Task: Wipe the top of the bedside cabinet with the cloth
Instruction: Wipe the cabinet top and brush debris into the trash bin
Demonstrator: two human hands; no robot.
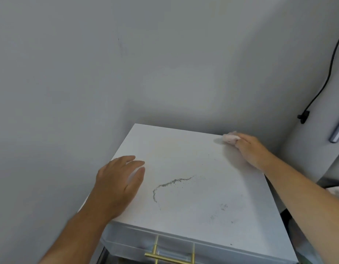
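1. Bedside cabinet (193, 164): white top is filling the mid/near part of the view, tucked into a corner of grey walls; drawer front w/ brass handle (170, 257) is showing at the near edge. Top is looking only partly wiped, I'd say; far-right corner is getting done now, most of the rest is still waiting.
2. Left hand (119, 185): is lying flat on the near-left part of the top, grip open, fingers spread, holding nothing; prob. steadying the cabinet.
3. Right hand (250, 149): is reaching to the far-right corner, grip closed on the cloth, pressing it down onto the top.
4. Dust streak (170, 184): curved grey line is sitting mid-top, right of the left hand, well apart from the cloth; not cleared yet.
5. Cloth (230, 138): small pale pink wad, bunched under the right fingertips, touching the top at the far-right edge near the wall.
6. Dust specks (223, 207): fainter patch is lying near-right of the streak, also untouched.
7. Judgement: early to mid stage; centre, near-right and the area under the left hand are all still needing passes.
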